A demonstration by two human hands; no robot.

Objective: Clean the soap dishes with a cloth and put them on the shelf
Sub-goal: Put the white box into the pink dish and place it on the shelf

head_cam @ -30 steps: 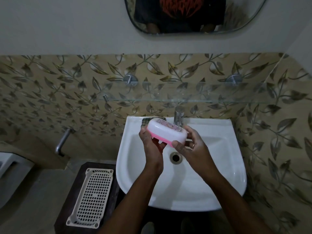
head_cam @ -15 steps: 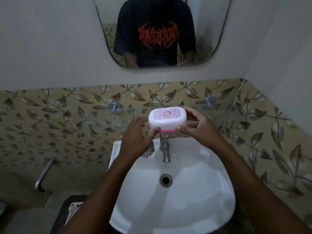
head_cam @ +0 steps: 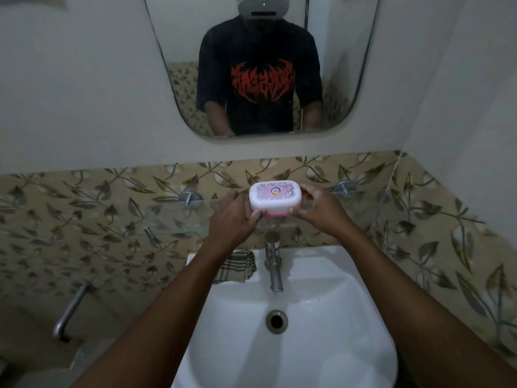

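Pink soap dish (head_cam: pixel 275 199) pinched by left hand (head_cam: pixel 232 221) and right hand (head_cam: pixel 321 211) fingers (head_cam: pixel 297 212); contact with glass shelf (head_cam: pixel 167 218) unclear.

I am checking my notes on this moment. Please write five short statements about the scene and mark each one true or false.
1. The left hand and the right hand both hold the dish. True.
2. The cloth is in the left hand. False: it lies on the sink rim, left of the tap.
3. The dish lid is closed. True.
4. Water runs from the tap. False: no water shows.
5. A mirror hangs above the shelf. True.
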